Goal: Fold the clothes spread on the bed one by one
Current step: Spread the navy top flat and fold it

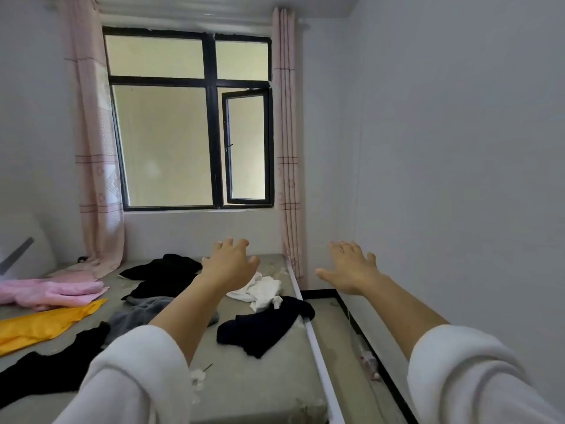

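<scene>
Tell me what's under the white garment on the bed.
Only the grey sheet shows around the white garment; its lower edge meets the navy garment. Anything beneath it is hidden.

Whatever the person's wearing, it's white, thick and soft-looking, kind of fleecy or bathrobe-ish. The left sleeve (131,377) is bunched up in fat rounded folds around the elbow. The right sleeve (467,371) is the same deal, with a couple of deep creases running across it. Forearms are bare from there down to the left hand (227,264) and right hand (351,267).
</scene>
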The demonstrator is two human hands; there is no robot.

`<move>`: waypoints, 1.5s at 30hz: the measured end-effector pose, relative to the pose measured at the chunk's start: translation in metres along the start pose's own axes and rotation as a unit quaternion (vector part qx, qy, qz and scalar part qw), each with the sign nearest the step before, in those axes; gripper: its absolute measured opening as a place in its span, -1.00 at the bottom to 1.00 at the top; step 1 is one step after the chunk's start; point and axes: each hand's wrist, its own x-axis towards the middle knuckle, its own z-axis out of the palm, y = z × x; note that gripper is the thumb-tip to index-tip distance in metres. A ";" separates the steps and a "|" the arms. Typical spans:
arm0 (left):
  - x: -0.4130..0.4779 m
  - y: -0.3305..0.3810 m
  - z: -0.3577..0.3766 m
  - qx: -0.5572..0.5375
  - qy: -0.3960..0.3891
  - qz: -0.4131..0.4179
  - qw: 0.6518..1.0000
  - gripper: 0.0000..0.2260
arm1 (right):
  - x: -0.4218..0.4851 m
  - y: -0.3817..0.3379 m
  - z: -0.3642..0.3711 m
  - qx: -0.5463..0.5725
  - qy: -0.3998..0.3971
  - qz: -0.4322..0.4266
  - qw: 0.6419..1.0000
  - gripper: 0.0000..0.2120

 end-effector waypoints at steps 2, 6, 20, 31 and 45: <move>0.032 0.010 0.015 -0.003 0.002 -0.009 1.000 -0.52 | 0.031 0.017 0.003 0.003 0.001 0.001 1.000 -0.28; 0.102 0.029 0.049 -0.019 0.002 -0.021 1.000 -0.53 | 0.102 0.053 0.017 -0.003 -0.006 -0.004 1.000 -0.28; 0.311 0.020 0.219 -0.066 -0.010 -0.043 0.997 -0.59 | 0.339 0.113 0.155 0.035 -0.071 -0.025 0.997 -0.31; 0.447 -0.024 0.362 -0.104 -0.112 -0.105 0.983 -0.56 | 0.489 0.143 0.279 0.050 -0.174 -0.018 0.983 -0.35; 0.507 -0.066 0.569 -0.121 -0.208 -0.398 0.885 -0.53 | 0.688 0.180 0.497 0.057 -0.376 -0.158 0.911 -0.47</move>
